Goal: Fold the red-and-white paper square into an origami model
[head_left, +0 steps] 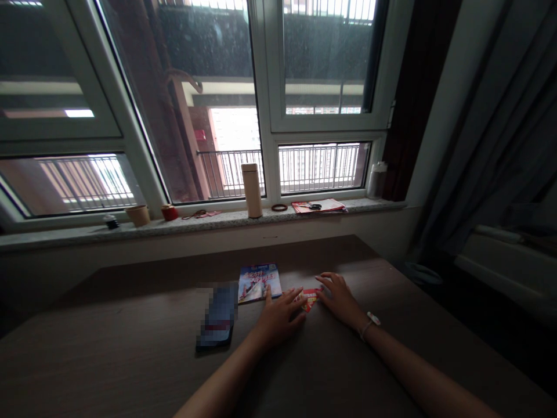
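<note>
My left hand (pixel 278 316) lies on the dark wooden table (pixel 130 360), fingers spread flat, fingertips on a small red piece of paper (pixel 310 298). My right hand (pixel 338 299) rests flat on the table at the paper's right side, fingers stretched out toward it, a bracelet on the wrist. Just beyond my left hand lies a blue printed booklet (pixel 259 283). A dark phone (pixel 217 316) lies to the left of the booklet.
A stone windowsill (pixel 65 235) behind the table carries a tall beige flask (pixel 252 190), a paper cup (pixel 138 215), a small red pot (pixel 169 212), a ring (pixel 279 207), red papers with scissors (pixel 317 206) and a jar (pixel 376 180). Dark curtains (pixel 491 128) hang at right.
</note>
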The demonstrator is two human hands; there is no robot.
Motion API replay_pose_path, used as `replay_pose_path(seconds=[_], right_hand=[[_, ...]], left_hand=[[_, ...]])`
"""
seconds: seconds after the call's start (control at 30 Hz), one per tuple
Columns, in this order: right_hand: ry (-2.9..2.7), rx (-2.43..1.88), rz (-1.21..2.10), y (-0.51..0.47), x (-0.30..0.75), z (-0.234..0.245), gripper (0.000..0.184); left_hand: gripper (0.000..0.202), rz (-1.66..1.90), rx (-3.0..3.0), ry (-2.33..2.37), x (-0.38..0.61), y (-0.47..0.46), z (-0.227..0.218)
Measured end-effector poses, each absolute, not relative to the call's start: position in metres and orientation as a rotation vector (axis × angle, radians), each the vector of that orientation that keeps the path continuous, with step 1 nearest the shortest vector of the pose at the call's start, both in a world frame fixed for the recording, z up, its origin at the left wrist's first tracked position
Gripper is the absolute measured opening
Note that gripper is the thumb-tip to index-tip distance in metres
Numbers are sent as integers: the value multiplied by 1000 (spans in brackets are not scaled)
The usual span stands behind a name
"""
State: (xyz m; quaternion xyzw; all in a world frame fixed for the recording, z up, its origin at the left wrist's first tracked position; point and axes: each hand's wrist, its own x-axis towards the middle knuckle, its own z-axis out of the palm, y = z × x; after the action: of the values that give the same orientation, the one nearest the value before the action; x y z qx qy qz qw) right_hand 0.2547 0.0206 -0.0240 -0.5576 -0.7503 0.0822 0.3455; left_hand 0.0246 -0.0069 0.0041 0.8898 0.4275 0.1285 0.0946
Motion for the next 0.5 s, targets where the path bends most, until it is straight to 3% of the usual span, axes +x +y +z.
replay_pose_path(seconds=[0.2,0.5], right_hand=[[-2152,-1291,257,12,250,-16,28],[-2035,-1271,371,20,253,-23,19]], left_hand=[[43,469,2663,1259,25,-10,7],[41,558,2711,1341,27,-9,2]])
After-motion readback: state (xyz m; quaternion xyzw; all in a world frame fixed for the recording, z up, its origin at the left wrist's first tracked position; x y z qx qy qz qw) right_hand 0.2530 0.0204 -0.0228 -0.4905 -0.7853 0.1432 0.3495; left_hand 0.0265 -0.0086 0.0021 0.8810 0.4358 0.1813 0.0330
